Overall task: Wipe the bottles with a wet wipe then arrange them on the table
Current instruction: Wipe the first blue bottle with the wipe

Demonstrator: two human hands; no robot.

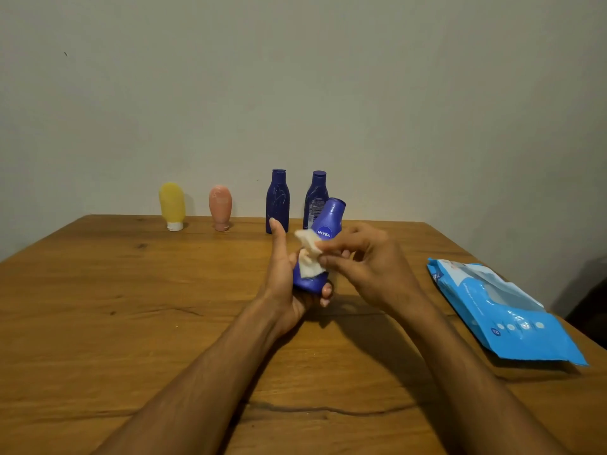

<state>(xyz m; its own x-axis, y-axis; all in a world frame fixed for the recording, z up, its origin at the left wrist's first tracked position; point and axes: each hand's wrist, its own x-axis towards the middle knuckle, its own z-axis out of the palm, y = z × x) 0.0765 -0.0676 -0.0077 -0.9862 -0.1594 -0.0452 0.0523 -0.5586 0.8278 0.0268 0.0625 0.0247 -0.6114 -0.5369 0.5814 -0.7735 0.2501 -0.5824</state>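
where the grained brown wooden table (131,307) meets the plain pale wall (295,77), i can see a row of containers along the far edge. furthest left stands a soft yellow plastic tube (172,205), rounded on top and resting on its white cap. near it, but apart, a matte peach-pink plastic tube (220,206) stands the same way. next comes a tall dark blue plastic bottle (278,201), upright, narrow-necked, with pale scuffed streaks.

in front of it the left hand (282,284) grips the base of a glossy mid-blue nivea bottle (330,221), fingers curled under it and thumb straight up. that bottle is off the table, above its middle, tilted with the cap away and to the right. a crumpled white wet wipe (308,257) lies against its lower front. the tilted bottle covers the lower part of a second dark blue plastic bottle (317,192), upright behind it.

the right hand (368,261) pinches the wipe between thumb and fingertips. well to the right a flat, shiny light-blue wet-wipe packet (505,310) lies on the table near its edge, with a pale patch on its top face.
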